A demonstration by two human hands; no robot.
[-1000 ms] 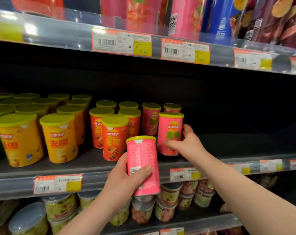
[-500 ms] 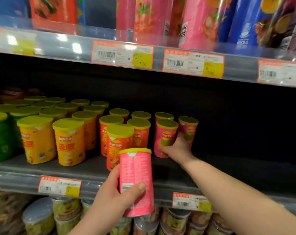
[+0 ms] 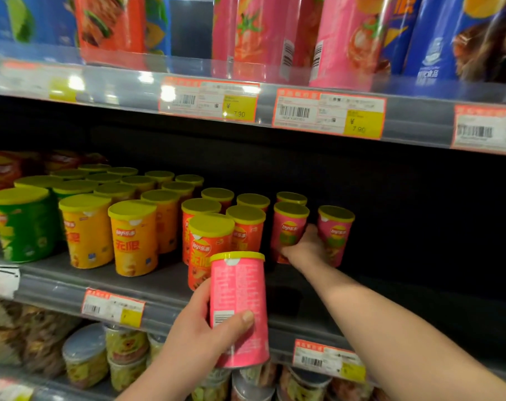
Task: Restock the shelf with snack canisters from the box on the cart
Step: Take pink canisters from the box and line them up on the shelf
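On the dark shelf [image 3: 165, 287], your right hand [image 3: 304, 247] has slid a yellow-lidded pink snack canister [image 3: 289, 230] rearward, grip unclear; your left hand [image 3: 199, 334] clasps the next pink canister [image 3: 240, 308].

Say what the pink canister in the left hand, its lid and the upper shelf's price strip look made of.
Pink canister: likely printed cardboard, matte, hardly any glare. Lid: seemingly yellow plastic, thin snap-on rim. Price strip: clear glossy plastic, bright reflections.

Dim shelf recess, glare above, blurred
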